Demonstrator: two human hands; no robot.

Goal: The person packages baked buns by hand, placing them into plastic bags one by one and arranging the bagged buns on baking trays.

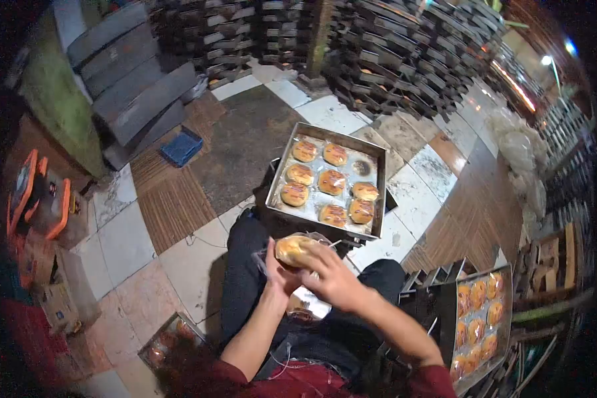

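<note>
My left hand holds a round golden bun above my lap, its fingers curled under and around the side. Clear plastic film shows at the bun's edges; how far it encloses the bun cannot be made out. The fingers of my right hand are bent over the bun's right side and press on it. Just beyond my hands, a square metal tray carries several glazed buns, with one bare spot at its upper right. Below my hands, a shiny printed packet lies in my lap, partly covered by my right hand.
On the right, a tilted tray holds several wrapped buns. Another tray with buns sits at lower left. A blue basket and orange-handled crate stand left. Stacked dark trays line the back; plastic bags lie right.
</note>
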